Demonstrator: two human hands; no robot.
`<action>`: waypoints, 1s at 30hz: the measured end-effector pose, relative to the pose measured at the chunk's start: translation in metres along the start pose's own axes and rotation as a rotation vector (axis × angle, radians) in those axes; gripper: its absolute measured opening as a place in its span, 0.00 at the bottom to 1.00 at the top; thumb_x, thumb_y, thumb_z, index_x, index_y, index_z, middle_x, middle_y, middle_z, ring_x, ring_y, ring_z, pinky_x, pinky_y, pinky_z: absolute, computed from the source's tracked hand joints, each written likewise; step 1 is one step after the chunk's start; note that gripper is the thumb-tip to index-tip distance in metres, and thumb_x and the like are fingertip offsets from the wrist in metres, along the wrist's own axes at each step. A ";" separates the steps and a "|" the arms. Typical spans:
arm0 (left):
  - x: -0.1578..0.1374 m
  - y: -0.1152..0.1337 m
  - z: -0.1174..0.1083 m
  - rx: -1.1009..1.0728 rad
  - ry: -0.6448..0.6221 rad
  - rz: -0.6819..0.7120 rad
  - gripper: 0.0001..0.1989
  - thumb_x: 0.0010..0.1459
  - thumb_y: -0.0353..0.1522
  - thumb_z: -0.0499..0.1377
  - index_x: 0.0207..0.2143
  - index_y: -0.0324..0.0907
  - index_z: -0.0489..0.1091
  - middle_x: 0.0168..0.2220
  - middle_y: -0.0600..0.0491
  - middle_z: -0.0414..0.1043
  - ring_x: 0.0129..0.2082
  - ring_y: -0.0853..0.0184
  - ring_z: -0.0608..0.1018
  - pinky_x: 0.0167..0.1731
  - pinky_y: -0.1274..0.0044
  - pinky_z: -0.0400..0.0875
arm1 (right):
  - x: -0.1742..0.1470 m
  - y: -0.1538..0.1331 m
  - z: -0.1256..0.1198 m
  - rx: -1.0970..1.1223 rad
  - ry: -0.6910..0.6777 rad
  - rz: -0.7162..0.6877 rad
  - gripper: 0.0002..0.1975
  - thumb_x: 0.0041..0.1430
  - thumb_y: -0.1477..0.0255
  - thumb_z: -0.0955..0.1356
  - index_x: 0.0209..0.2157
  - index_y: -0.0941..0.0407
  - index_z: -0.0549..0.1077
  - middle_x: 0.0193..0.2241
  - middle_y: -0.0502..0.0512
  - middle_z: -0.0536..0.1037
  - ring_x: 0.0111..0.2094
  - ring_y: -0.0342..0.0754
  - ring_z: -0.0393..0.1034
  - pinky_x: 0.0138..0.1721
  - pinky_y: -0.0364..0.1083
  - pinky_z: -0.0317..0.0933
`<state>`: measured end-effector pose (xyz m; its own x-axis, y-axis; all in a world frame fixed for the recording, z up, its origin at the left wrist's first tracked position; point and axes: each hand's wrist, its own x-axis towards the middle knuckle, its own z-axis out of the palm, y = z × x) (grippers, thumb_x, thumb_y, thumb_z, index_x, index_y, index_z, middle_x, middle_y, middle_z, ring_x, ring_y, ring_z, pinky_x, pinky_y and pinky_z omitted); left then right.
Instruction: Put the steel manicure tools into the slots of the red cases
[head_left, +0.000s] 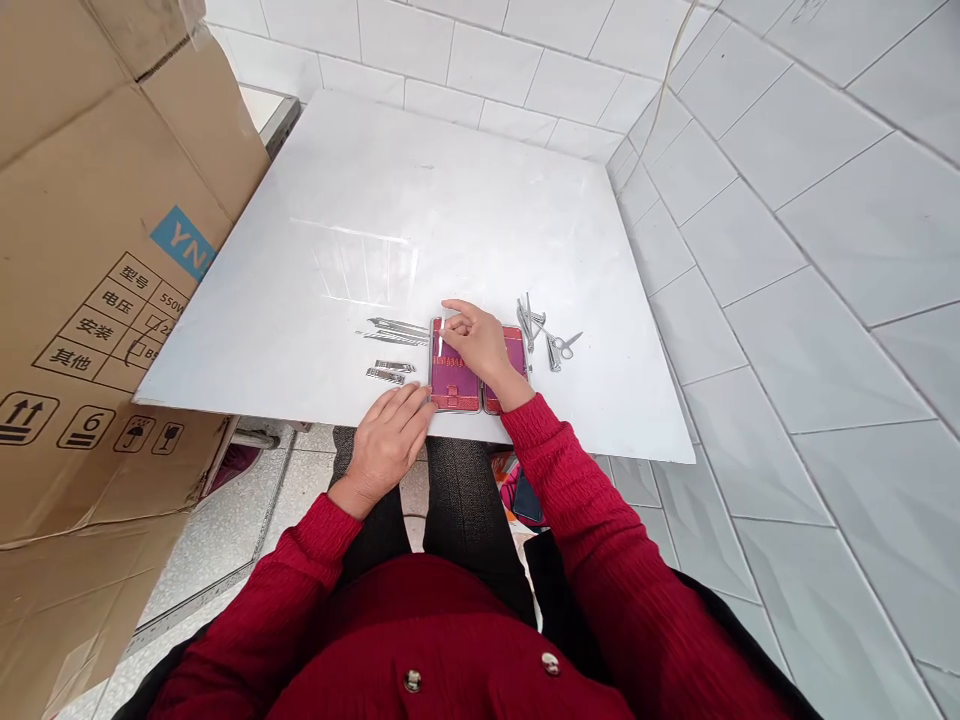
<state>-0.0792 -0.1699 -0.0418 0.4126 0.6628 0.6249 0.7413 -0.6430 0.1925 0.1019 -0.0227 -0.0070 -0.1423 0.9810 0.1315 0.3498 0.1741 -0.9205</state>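
Observation:
An opened manicure case with a purple-red lining lies near the table's front edge. Above its left half, my right hand pinches a slim silver manicure tool, which stands by a row of small loops; its exact kind is too small to tell. My left hand rests at the case's lower left edge, fingers stretched out. Several slim metal tools lie left of the case, with nail clippers closer to me. On the right are small scissors and more clippers and metal tools. My right hand hides part of the case.
The white tabletop reaches back to a tiled wall, with another tiled wall on the right. A large cardboard box stands along the left side. A thin cable hangs in the back right corner.

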 end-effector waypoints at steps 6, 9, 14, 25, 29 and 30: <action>0.000 0.000 0.000 0.006 -0.001 0.001 0.15 0.69 0.26 0.56 0.56 0.39 0.72 0.60 0.43 0.75 0.64 0.56 0.74 0.63 0.62 0.69 | 0.001 0.002 -0.002 -0.135 -0.024 -0.034 0.19 0.60 0.75 0.67 0.52 0.56 0.79 0.37 0.52 0.83 0.33 0.46 0.74 0.42 0.48 0.70; 0.000 0.000 0.001 0.009 -0.004 -0.007 0.16 0.70 0.26 0.55 0.57 0.40 0.71 0.61 0.44 0.75 0.64 0.57 0.74 0.63 0.62 0.70 | 0.000 0.003 -0.002 -0.238 0.026 -0.095 0.16 0.65 0.75 0.65 0.48 0.55 0.81 0.42 0.55 0.83 0.40 0.49 0.76 0.49 0.51 0.70; -0.001 0.000 0.000 0.006 -0.007 -0.010 0.17 0.70 0.27 0.54 0.58 0.41 0.71 0.61 0.44 0.75 0.63 0.57 0.75 0.63 0.61 0.70 | -0.003 0.003 0.003 -0.302 0.054 -0.139 0.18 0.66 0.80 0.61 0.45 0.56 0.81 0.44 0.58 0.82 0.47 0.50 0.76 0.55 0.51 0.67; -0.002 0.000 0.001 0.004 -0.006 -0.014 0.17 0.70 0.26 0.55 0.58 0.41 0.71 0.61 0.44 0.75 0.64 0.57 0.74 0.63 0.61 0.70 | -0.010 0.004 0.007 -0.381 0.039 -0.167 0.19 0.66 0.81 0.60 0.43 0.55 0.81 0.43 0.57 0.82 0.48 0.50 0.75 0.54 0.51 0.67; -0.002 0.000 0.002 0.008 0.003 -0.008 0.16 0.70 0.26 0.55 0.57 0.40 0.72 0.60 0.44 0.75 0.63 0.57 0.75 0.63 0.61 0.70 | -0.012 0.004 0.009 -0.404 0.052 -0.178 0.19 0.65 0.83 0.60 0.43 0.57 0.82 0.44 0.58 0.81 0.48 0.51 0.74 0.52 0.50 0.66; -0.002 0.000 0.002 0.004 0.001 -0.009 0.16 0.70 0.26 0.54 0.58 0.41 0.71 0.61 0.44 0.75 0.63 0.57 0.75 0.63 0.61 0.70 | -0.013 0.003 0.010 -0.413 0.054 -0.181 0.19 0.65 0.83 0.60 0.43 0.58 0.82 0.44 0.59 0.81 0.47 0.51 0.74 0.52 0.50 0.66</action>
<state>-0.0793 -0.1704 -0.0446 0.4050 0.6682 0.6241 0.7471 -0.6353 0.1954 0.0959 -0.0355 -0.0152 -0.1907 0.9328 0.3059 0.6650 0.3520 -0.6587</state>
